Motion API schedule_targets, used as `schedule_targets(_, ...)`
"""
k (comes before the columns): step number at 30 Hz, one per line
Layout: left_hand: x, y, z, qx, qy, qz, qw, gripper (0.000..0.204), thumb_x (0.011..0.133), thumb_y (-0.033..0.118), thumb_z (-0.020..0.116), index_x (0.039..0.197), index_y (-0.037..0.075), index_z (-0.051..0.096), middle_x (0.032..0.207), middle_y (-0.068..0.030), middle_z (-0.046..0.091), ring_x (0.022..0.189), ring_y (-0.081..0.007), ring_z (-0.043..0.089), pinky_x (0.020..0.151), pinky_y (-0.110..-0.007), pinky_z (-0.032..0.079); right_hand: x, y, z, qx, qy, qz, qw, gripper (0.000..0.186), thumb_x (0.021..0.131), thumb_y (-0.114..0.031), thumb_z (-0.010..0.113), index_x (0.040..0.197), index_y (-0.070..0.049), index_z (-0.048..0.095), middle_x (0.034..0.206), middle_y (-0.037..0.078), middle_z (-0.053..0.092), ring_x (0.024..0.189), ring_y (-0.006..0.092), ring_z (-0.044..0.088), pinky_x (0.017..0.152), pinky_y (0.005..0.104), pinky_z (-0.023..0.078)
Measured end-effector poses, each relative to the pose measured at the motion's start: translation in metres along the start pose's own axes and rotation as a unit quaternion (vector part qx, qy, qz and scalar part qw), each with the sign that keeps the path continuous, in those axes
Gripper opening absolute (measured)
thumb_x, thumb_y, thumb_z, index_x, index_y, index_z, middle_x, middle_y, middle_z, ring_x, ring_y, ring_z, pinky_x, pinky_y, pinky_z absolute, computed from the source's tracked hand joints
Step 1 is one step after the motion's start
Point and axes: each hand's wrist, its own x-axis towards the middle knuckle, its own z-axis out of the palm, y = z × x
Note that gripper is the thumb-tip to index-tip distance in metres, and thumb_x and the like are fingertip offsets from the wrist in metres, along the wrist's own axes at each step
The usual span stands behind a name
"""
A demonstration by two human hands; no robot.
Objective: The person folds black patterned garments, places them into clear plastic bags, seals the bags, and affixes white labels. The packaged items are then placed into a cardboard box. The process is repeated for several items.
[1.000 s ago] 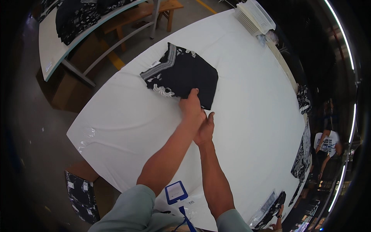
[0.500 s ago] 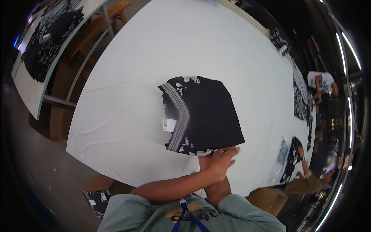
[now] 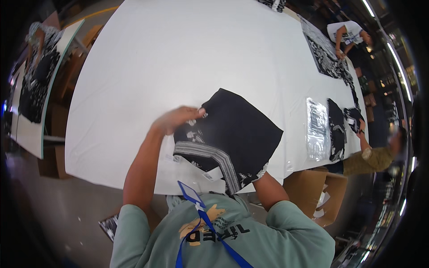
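A folded black garment (image 3: 237,127) with white floral print and a grey striped band lies over the near part of the white table. Its band side faces me, and a white tag (image 3: 213,174) hangs by the band. My left hand (image 3: 176,119) is at the garment's upper left edge, fingertips closed on the cloth there; the hand is slightly blurred. From the lower right my right hand (image 3: 264,170) reaches under the garment, which hides its fingers.
Clear plastic bags (image 3: 317,129) and another folded dark garment (image 3: 336,129) lie on the white table (image 3: 134,80) at right. An open cardboard box (image 3: 337,196) stands below its edge. People work at the right side, and another at a left table (image 3: 56,89).
The garment has turned so its striped band faces me, and it is closer to me. My left hand has moved from the garment's lower right to its upper left edge; my arms no longer cross.
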Motion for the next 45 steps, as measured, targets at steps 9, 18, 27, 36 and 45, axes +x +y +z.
schedule_targets(9, 0.019, -0.111, 0.126, -0.203, 0.123, 0.08, 0.968, 0.027, 0.087, 0.011, 0.077, 0.108, -0.001, 0.067, 0.095, -0.01, 0.074, 0.081, -0.016, 0.072, 0.074, -0.031, 0.06, -0.019, -0.103, -0.145, -0.133, 0.033, 0.054, 0.989, 0.042, 0.105, -0.032, 0.047, 0.126, 0.003, 0.057, 0.111, 0.017, 0.066, 0.098, 0.0249, 0.067, 0.082, 0.0341, 0.057)
schedule_targets(18, 0.001, -0.179, 0.195, 0.364, 0.593, 0.231, 0.68, 0.03, 0.087, 0.016, 0.075, 0.111, 0.001, 0.064, 0.098, -0.0178, 0.07, 0.088, -0.0267, 0.07, 0.075, -0.036, 0.055, -0.082, -0.138, -0.184, -0.396, 0.279, -0.142, 0.864, 0.024, 0.097, -0.018, 0.058, 0.107, 0.002, 0.067, 0.094, 0.012, 0.071, 0.08, 0.0141, 0.066, 0.066, 0.0313, 0.057)
schedule_targets(27, 0.053, -0.195, 0.28, 0.441, 0.339, 0.065, 0.829, 0.029, 0.08, 0.031, 0.078, 0.086, 0.005, 0.067, 0.071, -0.0151, 0.07, 0.07, -0.0364, 0.07, 0.065, -0.046, 0.056, -0.105, -0.067, -0.134, -0.737, -0.113, -0.409, 0.526, 0.031, 0.088, -0.01, 0.066, 0.118, -0.016, 0.071, 0.127, 0.006, 0.065, 0.124, 0.0315, 0.057, 0.108, 0.0536, 0.039)
schedule_targets(36, 0.029, -0.161, 0.277, 0.495, 0.315, 0.064, 0.807, 0.014, 0.073, 0.019, 0.07, 0.082, 0.01, 0.065, 0.072, -0.016, 0.068, 0.071, -0.038, 0.069, 0.067, -0.049, 0.055, -0.097, -0.058, -0.138, -0.783, -0.12, -0.303, 0.53, 0.031, 0.104, -0.025, 0.049, 0.127, -0.019, 0.069, 0.143, 0.004, 0.056, 0.14, 0.0304, 0.043, 0.119, 0.0596, 0.021)
schedule_targets(45, 0.091, -0.09, 0.204, 0.607, 0.253, 0.159, 0.736, 0.034, 0.078, 0.016, 0.075, 0.111, 0.01, 0.067, 0.112, -0.0153, 0.068, 0.106, -0.0346, 0.064, 0.088, -0.046, 0.051, -0.096, -0.052, -0.156, -0.587, -0.024, -0.394, 0.707, 0.026, 0.103, -0.018, 0.051, 0.103, -0.003, 0.073, 0.121, 0.015, 0.068, 0.121, 0.0313, 0.059, 0.108, 0.0448, 0.04)
